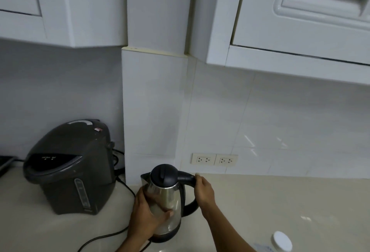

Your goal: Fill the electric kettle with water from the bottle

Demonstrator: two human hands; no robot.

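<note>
A steel electric kettle point(167, 195) with a black lid and black handle stands on the pale counter, lid closed. My left hand point(146, 213) wraps around the kettle's steel body from the left. My right hand point(204, 189) grips the top of the black handle on the right. At the bottom right edge only the white cap of the water bottle point(281, 241) shows; the rest of it is out of frame.
A dark grey hot-water dispenser point(70, 167) sits to the left, its black cord point(104, 237) trailing across the counter point(280, 201) toward the kettle. Two wall sockets point(215, 160) are behind the kettle. White cabinets hang overhead.
</note>
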